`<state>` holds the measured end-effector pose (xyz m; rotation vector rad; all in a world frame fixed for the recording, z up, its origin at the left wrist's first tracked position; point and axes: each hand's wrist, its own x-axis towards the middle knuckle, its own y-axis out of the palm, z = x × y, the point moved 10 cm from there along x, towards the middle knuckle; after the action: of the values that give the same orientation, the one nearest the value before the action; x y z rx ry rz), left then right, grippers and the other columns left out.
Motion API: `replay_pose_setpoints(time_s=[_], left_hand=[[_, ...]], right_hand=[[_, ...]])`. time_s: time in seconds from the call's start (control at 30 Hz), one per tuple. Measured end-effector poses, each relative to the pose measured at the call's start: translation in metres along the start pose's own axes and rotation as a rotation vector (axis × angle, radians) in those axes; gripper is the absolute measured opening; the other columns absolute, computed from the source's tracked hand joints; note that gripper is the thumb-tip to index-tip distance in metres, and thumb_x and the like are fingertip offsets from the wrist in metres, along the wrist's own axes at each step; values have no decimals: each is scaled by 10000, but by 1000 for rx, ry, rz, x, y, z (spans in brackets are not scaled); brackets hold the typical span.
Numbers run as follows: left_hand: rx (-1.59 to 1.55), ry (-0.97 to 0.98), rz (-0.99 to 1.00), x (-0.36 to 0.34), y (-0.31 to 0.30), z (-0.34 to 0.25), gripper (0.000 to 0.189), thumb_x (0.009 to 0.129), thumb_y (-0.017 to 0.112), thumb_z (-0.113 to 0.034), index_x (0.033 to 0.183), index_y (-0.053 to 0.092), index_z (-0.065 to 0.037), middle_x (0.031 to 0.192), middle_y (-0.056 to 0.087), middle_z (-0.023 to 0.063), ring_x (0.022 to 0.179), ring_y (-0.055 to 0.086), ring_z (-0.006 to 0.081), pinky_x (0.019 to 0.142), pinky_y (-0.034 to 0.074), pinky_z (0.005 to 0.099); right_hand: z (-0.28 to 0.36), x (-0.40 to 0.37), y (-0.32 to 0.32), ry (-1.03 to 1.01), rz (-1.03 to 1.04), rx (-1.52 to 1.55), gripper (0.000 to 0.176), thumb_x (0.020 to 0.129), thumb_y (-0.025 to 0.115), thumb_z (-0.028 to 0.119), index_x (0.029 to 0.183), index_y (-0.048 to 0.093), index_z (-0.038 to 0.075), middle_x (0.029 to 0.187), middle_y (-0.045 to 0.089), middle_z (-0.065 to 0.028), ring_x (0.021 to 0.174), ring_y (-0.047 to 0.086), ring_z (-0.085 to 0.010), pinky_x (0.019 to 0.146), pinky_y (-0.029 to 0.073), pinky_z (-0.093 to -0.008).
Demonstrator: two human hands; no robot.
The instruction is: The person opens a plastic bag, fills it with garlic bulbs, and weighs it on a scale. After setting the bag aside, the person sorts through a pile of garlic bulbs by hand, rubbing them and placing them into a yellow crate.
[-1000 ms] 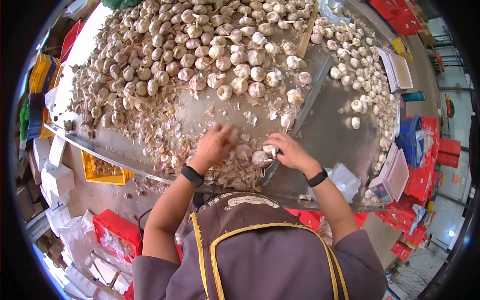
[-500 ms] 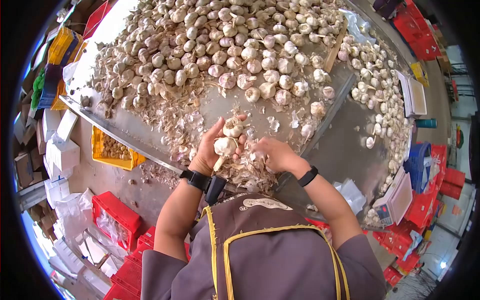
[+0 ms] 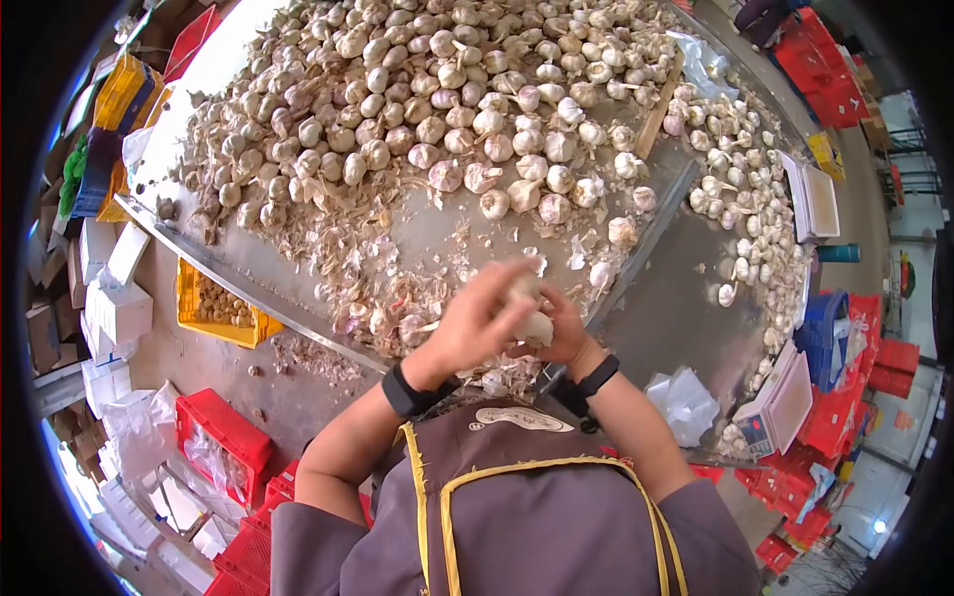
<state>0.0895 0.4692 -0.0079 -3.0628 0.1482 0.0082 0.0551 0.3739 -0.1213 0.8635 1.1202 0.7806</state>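
Observation:
Close together above the near edge of the metal table, my hands meet around garlic bulbs. My left hand (image 3: pixel 475 323), blurred by motion, lies palm down with its fingers across them. From the other side my right hand (image 3: pixel 566 328) curls around them. One pale garlic bulb (image 3: pixel 538 330) shows between the hands; a second, smeared one appears just above it, partly covered by fingers. Loose papery garlic skins (image 3: pixel 494 380) lie beneath my hands. Beyond them spreads a large heap of unpeeled garlic bulbs (image 3: pixel 397 104) with stubs and skins.
A metal divider strip (image 3: pixel 646 243) separates the heap from cleaner white bulbs (image 3: pixel 760 238) on the right. White scales (image 3: pixel 778 399) stand along the right edge, near a clear plastic bag (image 3: pixel 684 405). A yellow crate (image 3: pixel 224 323) and red crate (image 3: pixel 224 442) sit at left on the floor.
My left hand has turned from palm up to palm down and moved right with the bulbs. My right hand has come against them from the other side.

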Motion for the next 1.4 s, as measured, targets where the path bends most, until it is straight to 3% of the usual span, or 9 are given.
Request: replay_pose_setpoints(time_s=[0.13, 0.33, 0.53, 0.6, 0.67, 0.8, 1.07, 1.17, 1.4], left_hand=[[576, 439, 140, 10, 40, -55, 431, 909, 639, -208, 1324, 570, -115, 1190, 578, 193, 1061, 604, 368, 915, 508, 420], [445, -52, -48, 68, -16, 28, 342, 892, 676, -161, 1223, 625, -94, 1228, 591, 156, 1095, 619, 320, 876, 546, 393], [796, -99, -615, 82, -131, 77, 420, 839, 699, -145, 1240, 574, -124, 1125, 562, 100, 885, 619, 251, 730, 526, 388], [789, -107, -585, 93, -140, 92, 443, 819, 719, -197, 1234, 579, -131, 1173, 551, 103, 933, 625, 274, 763, 528, 401], [807, -44, -386, 110, -129, 102, 479, 796, 737, -251, 1235, 580, -140, 1185, 557, 110, 995, 623, 309, 794, 526, 427], [918, -161, -285, 127, -123, 103, 484, 746, 762, -289, 1166, 589, -122, 1089, 603, 132, 1004, 622, 357, 806, 525, 452], [612, -448, 140, 85, -97, 136, 425, 765, 657, -181, 1144, 517, -46, 1024, 633, 156, 933, 642, 293, 767, 550, 411], [-542, -622, -24, 51, -84, 159, 453, 823, 638, -230, 1223, 516, -56, 1127, 632, 89, 943, 658, 243, 758, 583, 351], [-1155, -457, 33, 57, -46, 109, 450, 872, 560, -188, 1283, 494, -17, 1197, 618, 140, 1039, 666, 251, 748, 609, 348]], right_hand=[[27, -9, -23, -321, -63, 253, 457, 991, 438, 454, 1310, 524, 137, 1214, 607, -106, 1095, 629, -284, 869, 575, -427], [145, -91, -13, -479, 466, 784, 686, 841, 695, 413, 1402, 442, 108, 1457, 422, -166, 1348, 450, -324, 991, 518, -494], [229, -162, -116, -1142, 4, 928, 571, 1001, 498, 368, 1382, 411, -48, 1483, 409, -234, 1386, 410, -362, 1078, 454, -499], [228, -118, -135, -967, -115, 454, 517, 1000, 523, 368, 1317, 496, -40, 1314, 581, -201, 1237, 562, -330, 1005, 514, -438], [215, -78, -111, -821, -780, -319, 449, 962, 611, 307, 1260, 548, -23, 1163, 663, -151, 1054, 642, -273, 891, 553, -362], [203, 0, -24, -1024, -962, -1885, 400, 808, 764, 192, 1168, 619, 97, 993, 653, -91, 927, 645, -292, 849, 527, -380], [177, 11, -56, -678, -910, -1571, 325, 753, 652, 198, 1049, 593, 79, 960, 663, -103, 897, 647, -304, 811, 515, -417], [186, 6, -60, -513, -944, -1438, 444, 770, 677, 251, 1174, 571, 102, 858, 697, -93, 840, 681, -315, 731, 531, -421], [196, 70, -29, -129, -1000, -2032, 706, 802, 712, 474, 1410, 457, 220, 972, 718, -167, 898, 689, -374, 766, 540, -468]])
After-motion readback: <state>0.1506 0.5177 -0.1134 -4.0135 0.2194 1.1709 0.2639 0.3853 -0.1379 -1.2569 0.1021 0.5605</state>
